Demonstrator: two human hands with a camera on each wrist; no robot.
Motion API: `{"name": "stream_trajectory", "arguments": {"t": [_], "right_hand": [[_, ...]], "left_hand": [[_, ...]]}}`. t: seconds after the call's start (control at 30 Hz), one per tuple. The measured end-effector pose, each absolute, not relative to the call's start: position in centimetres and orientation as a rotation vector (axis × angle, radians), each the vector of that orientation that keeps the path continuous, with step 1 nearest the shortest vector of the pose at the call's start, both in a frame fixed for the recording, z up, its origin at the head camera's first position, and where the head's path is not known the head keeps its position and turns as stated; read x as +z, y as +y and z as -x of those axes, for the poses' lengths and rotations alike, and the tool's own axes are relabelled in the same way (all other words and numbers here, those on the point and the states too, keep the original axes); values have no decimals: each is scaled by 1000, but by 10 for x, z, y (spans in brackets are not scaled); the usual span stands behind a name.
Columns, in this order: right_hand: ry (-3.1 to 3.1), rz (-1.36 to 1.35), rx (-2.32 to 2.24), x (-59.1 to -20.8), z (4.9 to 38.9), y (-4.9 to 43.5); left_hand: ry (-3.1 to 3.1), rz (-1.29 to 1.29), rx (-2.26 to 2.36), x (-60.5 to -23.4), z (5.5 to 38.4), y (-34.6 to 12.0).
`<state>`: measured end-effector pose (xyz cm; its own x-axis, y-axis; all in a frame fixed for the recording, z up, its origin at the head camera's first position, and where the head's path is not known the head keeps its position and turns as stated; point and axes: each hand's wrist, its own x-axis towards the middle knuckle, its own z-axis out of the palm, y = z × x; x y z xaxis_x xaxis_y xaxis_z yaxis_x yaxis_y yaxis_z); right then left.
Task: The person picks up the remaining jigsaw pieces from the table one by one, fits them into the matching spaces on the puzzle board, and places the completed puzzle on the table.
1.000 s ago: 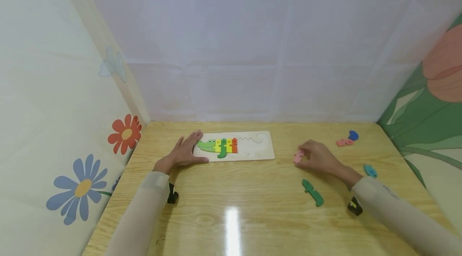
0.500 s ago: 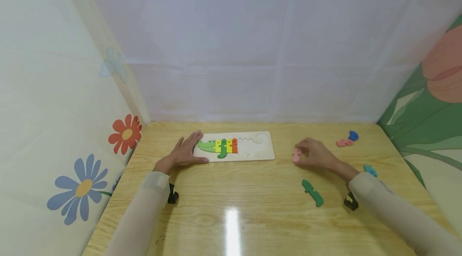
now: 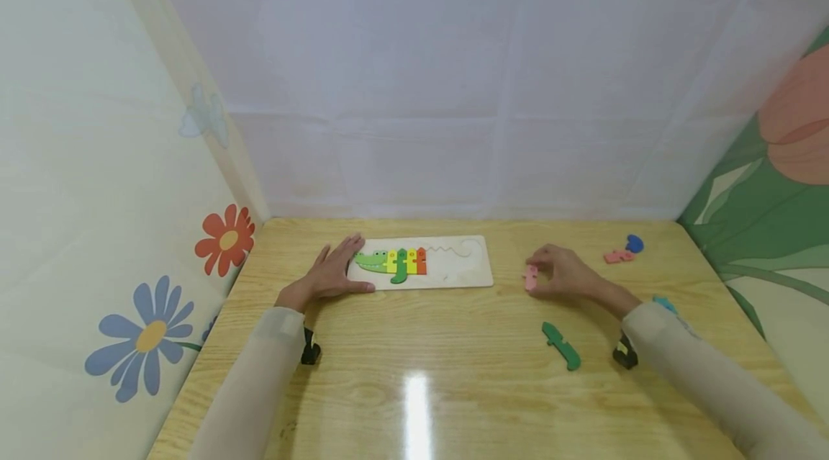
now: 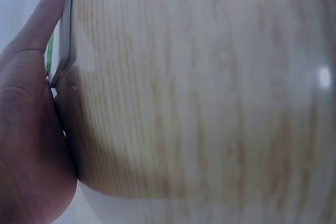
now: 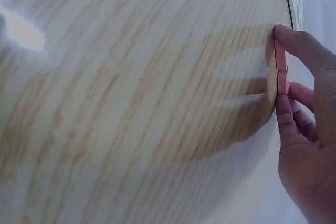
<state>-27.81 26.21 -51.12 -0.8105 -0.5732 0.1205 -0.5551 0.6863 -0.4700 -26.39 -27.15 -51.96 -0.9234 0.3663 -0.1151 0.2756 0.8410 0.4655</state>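
In the head view, a pale wooden puzzle board [image 3: 465, 273] lies at the back of the table. Set into its left part are a green crocodile head [image 3: 371, 261], yellow pieces, a green leg piece [image 3: 401, 267] and an orange piece [image 3: 422, 262]. My left hand [image 3: 330, 275] rests at the board's left end, fingers extended and spread, thumb along the front edge. Right of the board, my right hand [image 3: 565, 276] pinches a pink puzzle piece [image 3: 531, 278] by its two ends. The right wrist view shows this piece [image 5: 282, 69] between thumb and fingertips, close over the table.
A dark green piece [image 3: 560, 346] lies in front of my right hand. Farther right are another pink piece [image 3: 618, 257], a dark blue piece [image 3: 635, 243] and a light blue piece [image 3: 664, 304] partly behind the right sleeve. A white sheet [image 3: 414, 86] hangs behind the table.
My right hand has moved slightly left and turned the pink puzzle piece from slanted to nearly straight, its length now running front to back. The left hand and the board have stayed put.
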Motion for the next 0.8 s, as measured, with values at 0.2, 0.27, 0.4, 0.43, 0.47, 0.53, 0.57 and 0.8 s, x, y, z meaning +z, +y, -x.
{"name": "stream_trajectory", "arguments": {"t": [0.2,0.27,0.4,0.43,0.47,0.53,0.57,0.8], "right_hand": [[2844,963,-801,-511,280,262],[2848,977,-804,-512,281,262],[2859,988,-804,-513,282,262],[2860,989,-806,-513,282,262],[2860,986,-811,-513,282,263],[2861,990,-817,-514,283,263],[2862,996,-821,-515,283,263],[2890,1024,-829,-512,284,263]], "left_hand": [[2816,-518,693,-521,265,-273],[2813,-528,705,-523,265,-274],[2811,-519,700,-525,267,-274],[2811,-515,698,-526,267,-274],[2813,-513,694,-526,268,-274],[2810,-502,687,-525,267,-273],[2808,-497,684,-523,266,-273],[2813,-487,660,-518,263,-271]]}}
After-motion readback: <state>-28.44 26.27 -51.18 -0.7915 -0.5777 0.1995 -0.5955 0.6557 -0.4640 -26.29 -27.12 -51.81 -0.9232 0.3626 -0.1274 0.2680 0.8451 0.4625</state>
